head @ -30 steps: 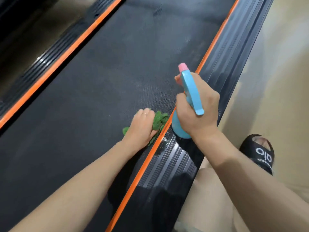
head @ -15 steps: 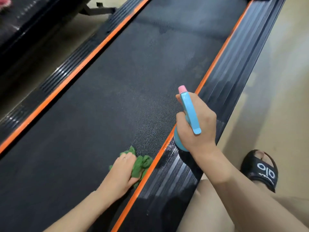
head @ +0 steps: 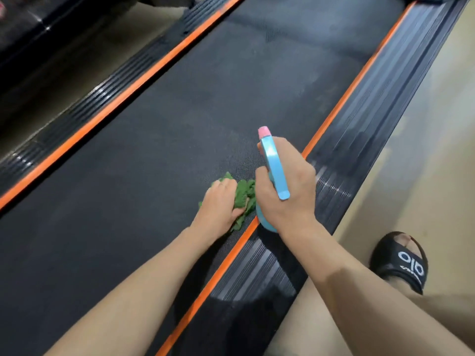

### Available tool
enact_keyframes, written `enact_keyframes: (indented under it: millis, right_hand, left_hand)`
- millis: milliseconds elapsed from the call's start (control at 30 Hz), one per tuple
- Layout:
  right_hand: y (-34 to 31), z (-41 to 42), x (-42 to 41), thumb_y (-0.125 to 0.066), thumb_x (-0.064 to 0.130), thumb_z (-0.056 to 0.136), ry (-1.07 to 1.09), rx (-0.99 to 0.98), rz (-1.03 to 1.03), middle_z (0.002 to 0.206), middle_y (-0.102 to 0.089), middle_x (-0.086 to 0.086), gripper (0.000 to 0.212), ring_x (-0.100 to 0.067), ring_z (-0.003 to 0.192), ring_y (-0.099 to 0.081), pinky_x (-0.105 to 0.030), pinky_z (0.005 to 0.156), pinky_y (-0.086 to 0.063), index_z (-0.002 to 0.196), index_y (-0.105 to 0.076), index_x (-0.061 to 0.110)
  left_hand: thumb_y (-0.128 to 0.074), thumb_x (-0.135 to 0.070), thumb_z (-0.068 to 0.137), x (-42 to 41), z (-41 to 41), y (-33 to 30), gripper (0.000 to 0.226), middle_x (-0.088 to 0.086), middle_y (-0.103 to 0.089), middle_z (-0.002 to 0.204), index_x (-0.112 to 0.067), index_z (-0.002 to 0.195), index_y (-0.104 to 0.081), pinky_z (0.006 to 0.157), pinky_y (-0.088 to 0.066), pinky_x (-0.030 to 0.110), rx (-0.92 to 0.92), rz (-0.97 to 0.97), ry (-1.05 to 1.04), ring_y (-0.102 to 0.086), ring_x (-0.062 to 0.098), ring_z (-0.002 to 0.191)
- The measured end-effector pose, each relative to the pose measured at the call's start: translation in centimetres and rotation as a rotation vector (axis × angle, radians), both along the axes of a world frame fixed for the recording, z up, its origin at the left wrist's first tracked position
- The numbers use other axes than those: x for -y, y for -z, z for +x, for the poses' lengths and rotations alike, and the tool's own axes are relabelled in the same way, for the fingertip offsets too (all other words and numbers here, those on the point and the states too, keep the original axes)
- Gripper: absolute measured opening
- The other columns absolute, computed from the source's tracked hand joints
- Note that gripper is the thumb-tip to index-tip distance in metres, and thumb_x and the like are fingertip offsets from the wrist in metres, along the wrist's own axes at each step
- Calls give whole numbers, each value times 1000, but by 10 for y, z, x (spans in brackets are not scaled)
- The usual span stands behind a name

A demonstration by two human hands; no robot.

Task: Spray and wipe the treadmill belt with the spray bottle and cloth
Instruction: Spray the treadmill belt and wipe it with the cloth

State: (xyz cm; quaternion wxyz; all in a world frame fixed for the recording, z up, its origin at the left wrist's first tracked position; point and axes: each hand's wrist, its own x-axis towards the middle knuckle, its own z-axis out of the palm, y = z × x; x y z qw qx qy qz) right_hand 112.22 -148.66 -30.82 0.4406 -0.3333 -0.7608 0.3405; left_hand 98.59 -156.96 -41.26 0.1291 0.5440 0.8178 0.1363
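Since a moment ago my left hand (head: 222, 201) slid the cloth (head: 244, 199) up the belt (head: 180, 140), pressing it (mid-wipe); right hand (head: 285, 191) grips the bottle (head: 275, 168). Next: fresh spray ahead.

Bare forearms; a black slide sandal (head: 399, 263) with white lettering.

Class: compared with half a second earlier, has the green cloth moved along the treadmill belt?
Cannot tell: the head camera itself shifted. The green cloth lies beside the orange strip, under the left hand.
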Motion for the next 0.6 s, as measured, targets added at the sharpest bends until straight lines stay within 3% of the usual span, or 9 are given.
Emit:
enact_keyframes:
  millis: [167, 233, 300, 400, 533, 600]
  right_hand:
    - [4, -2, 20, -52, 5, 75, 27, 41, 6, 80, -43, 20, 35, -16, 68, -42, -36, 61, -44, 106, -67, 10]
    - [4, 1, 20, -52, 4, 75, 34, 46, -12, 82, -48, 15, 38, -18, 68, -46, -39, 62, -48, 109, -68, 10]
    - [3, 4, 21, -52, 3, 75, 26, 44, -13, 83, -50, 11, 38, -19, 69, -48, -42, 62, -49, 109, -69, 9]
    - [4, 5, 19, -53, 2, 76, 23, 45, 4, 84, -54, 9, 38, -21, 69, -51, -42, 63, -49, 110, -69, 8]
    - [4, 7, 18, -54, 2, 77, 9, 49, 36, 85, -60, 1, 35, -26, 68, -54, -41, 61, -50, 109, -68, 7]
    - [3, 8, 18, -54, 3, 77, -1, 43, 32, 84, -60, 0, 34, -25, 67, -53, -39, 61, -49, 108, -68, 7]
  left_hand:
    - [-74, -29, 79, 169, -2, 2, 38, -12, -40, 84, -27, 82, -36, 75, -46, 38, -13, -95, -49, -45, 18, 81]
    - [-75, -28, 80, 191, 4, 4, 46, -15, -35, 81, -31, 79, -30, 70, -43, 35, -33, -73, -81, -44, 17, 78]
    - [-76, -25, 79, 168, 1, 8, 49, -12, -34, 81, -30, 80, -27, 67, -42, 37, -53, -18, -104, -44, 21, 76]
    - [-68, -28, 84, 92, -20, 13, 36, -1, -43, 81, -23, 80, -33, 69, -40, 41, -74, 33, -157, -44, 26, 76]
    - [-62, -31, 89, -18, -46, 8, 29, 11, -54, 94, -17, 85, -36, 76, -36, 42, -49, 69, -335, -49, 33, 88]
    - [-61, -34, 90, -32, -45, 3, 30, 11, -55, 97, -18, 86, -37, 79, -38, 42, -46, 68, -384, -49, 32, 91]
